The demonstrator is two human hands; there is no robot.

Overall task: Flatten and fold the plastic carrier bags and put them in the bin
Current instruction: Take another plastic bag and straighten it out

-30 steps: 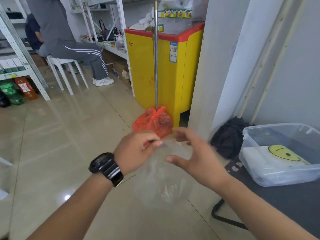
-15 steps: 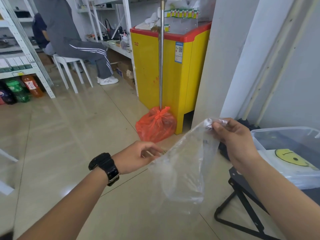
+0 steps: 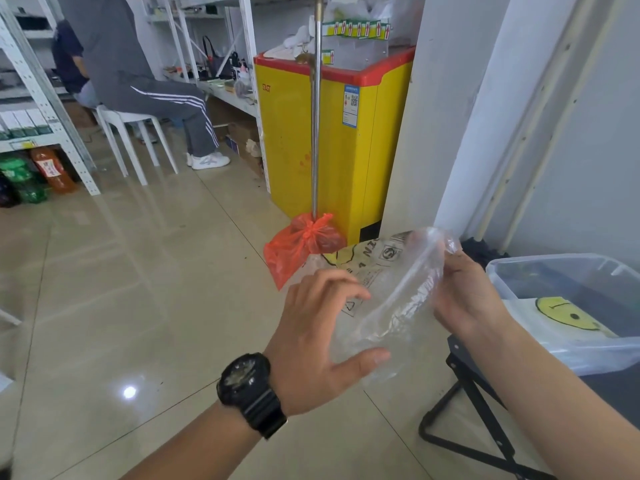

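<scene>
Clear carrier bag (image 3: 398, 299) is held in the air just left of the bin (image 3: 554, 260), between both hands and above the floor. Printing shows on its far side.

Right hand (image 3: 464, 299): fingers curled, pinching the bag's bunched top edge on the side nearest the bin.

Left hand (image 3: 311, 334), farther from the bin, black watch (image 3: 247, 382) on its wrist: wide open, thumb and fingers well apart, cupping the bag's other side. Firm contact cannot be told.

Hands are apart, with the bag spanning the gap. A smiley-face bag (image 3: 568, 313) lies in the bin. An orange bag (image 3: 301, 244) sits on the floor, left of the bin and beyond the hands.
</scene>
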